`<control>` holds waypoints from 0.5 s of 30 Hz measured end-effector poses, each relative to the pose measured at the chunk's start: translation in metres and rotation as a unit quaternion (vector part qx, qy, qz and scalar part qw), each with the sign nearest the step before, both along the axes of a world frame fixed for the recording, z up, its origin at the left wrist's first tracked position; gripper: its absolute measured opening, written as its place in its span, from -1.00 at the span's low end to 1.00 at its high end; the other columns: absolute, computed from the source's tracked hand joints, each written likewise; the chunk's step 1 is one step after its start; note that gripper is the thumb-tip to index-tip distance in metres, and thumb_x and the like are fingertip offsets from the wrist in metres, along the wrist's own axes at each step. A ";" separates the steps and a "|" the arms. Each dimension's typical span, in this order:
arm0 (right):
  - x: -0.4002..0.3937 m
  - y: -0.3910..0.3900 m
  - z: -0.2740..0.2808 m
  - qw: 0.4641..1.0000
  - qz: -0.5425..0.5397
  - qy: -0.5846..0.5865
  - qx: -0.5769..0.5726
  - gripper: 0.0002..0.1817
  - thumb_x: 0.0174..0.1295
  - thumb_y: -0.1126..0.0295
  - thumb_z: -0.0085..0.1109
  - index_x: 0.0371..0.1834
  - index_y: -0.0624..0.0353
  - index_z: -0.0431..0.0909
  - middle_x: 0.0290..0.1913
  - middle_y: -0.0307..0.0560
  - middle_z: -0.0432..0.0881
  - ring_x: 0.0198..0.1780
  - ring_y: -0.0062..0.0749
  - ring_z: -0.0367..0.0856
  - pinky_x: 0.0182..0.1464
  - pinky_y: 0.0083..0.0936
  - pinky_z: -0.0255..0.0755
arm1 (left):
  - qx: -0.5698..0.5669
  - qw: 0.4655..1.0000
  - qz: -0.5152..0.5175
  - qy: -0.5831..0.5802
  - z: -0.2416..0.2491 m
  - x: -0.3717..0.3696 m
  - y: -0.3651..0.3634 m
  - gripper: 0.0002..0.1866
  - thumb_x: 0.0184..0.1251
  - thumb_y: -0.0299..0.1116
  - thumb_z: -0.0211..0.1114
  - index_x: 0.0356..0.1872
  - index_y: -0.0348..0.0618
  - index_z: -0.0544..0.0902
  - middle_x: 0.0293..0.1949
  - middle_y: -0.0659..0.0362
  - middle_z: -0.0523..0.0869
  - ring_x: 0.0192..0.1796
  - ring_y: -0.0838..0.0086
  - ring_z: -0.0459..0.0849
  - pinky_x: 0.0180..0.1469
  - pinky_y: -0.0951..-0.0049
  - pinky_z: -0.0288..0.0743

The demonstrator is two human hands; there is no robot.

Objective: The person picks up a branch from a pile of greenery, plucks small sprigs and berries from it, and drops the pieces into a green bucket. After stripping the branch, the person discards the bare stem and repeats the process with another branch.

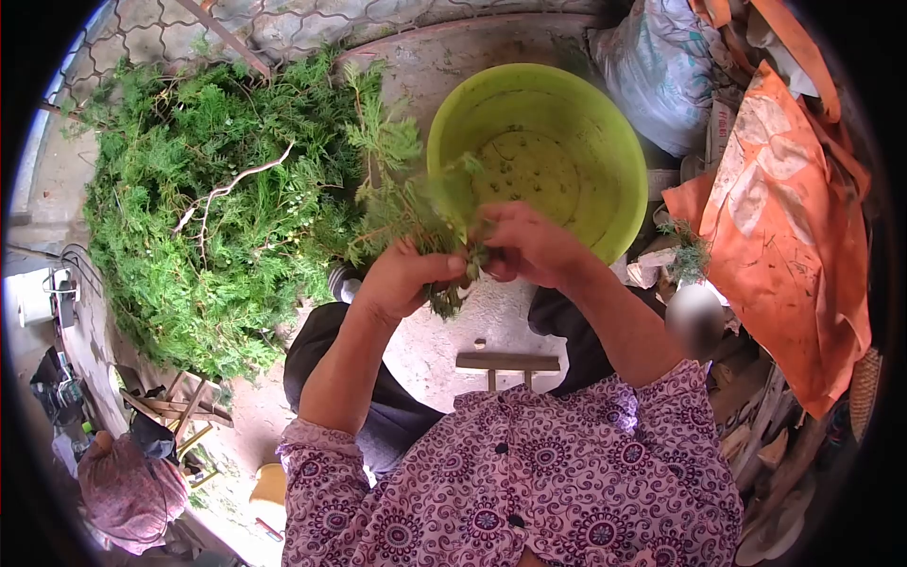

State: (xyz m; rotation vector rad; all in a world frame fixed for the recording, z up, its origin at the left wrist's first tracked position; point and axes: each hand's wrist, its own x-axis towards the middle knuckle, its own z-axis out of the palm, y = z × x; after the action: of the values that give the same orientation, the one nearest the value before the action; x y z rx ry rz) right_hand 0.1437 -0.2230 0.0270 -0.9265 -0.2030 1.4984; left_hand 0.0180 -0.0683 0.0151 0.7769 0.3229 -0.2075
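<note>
My left hand (408,277) is closed around a leafy conifer branch (406,210), with flat green sprays like arborvitae. The branch reaches up and to the left over the rim of a yellow-green plastic basin (628,180). Close beside it, my right hand (534,244) has its fingers curled in a pinch at the sprigs; the fingertips are partly hidden. Small dark round bits (520,170) lie scattered on the basin's bottom. A big heap of similar green branches (236,208) spreads to the left of my hands.
A bare forked twig (236,181) lies on the heap. Wire fencing (321,24) runs behind. On the right are a white woven sack (657,76), orange sheeting (779,255) and some firewood (756,444). A small wooden stool edge (507,362) shows between my knees.
</note>
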 end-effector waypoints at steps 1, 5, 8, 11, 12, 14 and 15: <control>0.001 0.001 0.001 0.999 -0.038 0.004 0.009 -0.86 0.14 0.45 0.00 -0.25 0.24 0.44 -0.51 -0.22 0.47 -0.62 -0.64 0.39 -0.62 -0.74 0.23 | 0.006 1.000 0.026 0.009 -0.001 0.001 0.000 -0.76 0.02 -0.53 0.29 -0.22 -0.22 0.56 -0.37 0.24 0.61 -0.37 0.55 0.57 -0.30 0.54 0.47; 0.002 0.006 0.008 0.994 -0.102 -0.035 -0.020 -0.84 0.14 0.40 0.12 -0.30 0.20 0.39 -0.50 -0.18 0.51 -0.55 -0.60 0.50 -0.55 -0.73 0.39 | -0.015 0.994 0.099 0.047 0.008 0.004 -0.002 -0.79 0.10 -0.50 0.25 -0.19 -0.19 0.55 -0.34 0.24 0.62 -0.35 0.55 0.58 -0.30 0.55 0.46; -0.003 0.007 0.009 0.992 -0.043 -0.115 -0.025 -0.84 0.11 0.44 0.15 -0.31 0.18 0.38 -0.50 -0.20 0.49 -0.53 -0.58 0.49 -0.54 -0.71 0.35 | -0.016 0.992 0.122 0.035 -0.005 0.004 -0.004 -0.80 0.10 -0.50 0.26 -0.21 -0.20 0.55 -0.33 0.23 0.63 -0.34 0.55 0.58 -0.31 0.54 0.47; -0.009 0.010 0.003 0.989 -0.053 -0.133 -0.033 -0.74 0.04 0.40 0.28 -0.31 0.19 0.38 -0.54 -0.24 0.47 -0.55 -0.60 0.47 -0.54 -0.71 0.33 | -0.003 0.993 0.110 0.032 -0.002 0.004 -0.006 -0.81 0.11 -0.49 0.26 -0.22 -0.19 0.55 -0.34 0.22 0.63 -0.34 0.55 0.59 -0.30 0.54 0.47; -0.009 0.010 0.003 0.989 -0.053 -0.133 -0.033 -0.74 0.04 0.40 0.28 -0.31 0.19 0.38 -0.54 -0.24 0.47 -0.55 -0.60 0.47 -0.54 -0.71 0.33 | -0.003 0.993 0.110 0.032 0.000 0.004 -0.007 -0.81 0.11 -0.49 0.26 -0.22 -0.19 0.55 -0.34 0.22 0.63 -0.34 0.55 0.59 -0.30 0.54 0.47; -0.008 0.010 0.002 0.985 -0.062 -0.158 -0.020 -0.71 0.01 0.39 0.33 -0.31 0.19 0.38 -0.55 -0.25 0.46 -0.59 -0.62 0.45 -0.57 -0.72 0.30 | -0.003 0.994 0.103 0.030 0.002 0.004 -0.008 -0.83 0.11 -0.48 0.27 -0.24 -0.19 0.56 -0.36 0.23 0.63 -0.34 0.55 0.59 -0.30 0.53 0.48; -0.008 0.009 0.002 0.985 -0.062 -0.158 -0.019 -0.71 0.01 0.39 0.33 -0.31 0.19 0.38 -0.55 -0.25 0.46 -0.59 -0.62 0.45 -0.57 -0.72 0.30 | -0.003 0.994 0.103 0.030 0.000 0.004 -0.008 -0.83 0.11 -0.48 0.27 -0.24 -0.19 0.56 -0.36 0.23 0.63 -0.34 0.55 0.59 -0.30 0.53 0.48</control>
State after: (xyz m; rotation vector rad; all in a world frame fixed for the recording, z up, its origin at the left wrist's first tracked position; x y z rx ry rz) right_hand 0.1354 -0.2136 0.0293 -1.1864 -0.3413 1.2397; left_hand 0.0220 -0.0766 0.0151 0.7278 0.4558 -0.0366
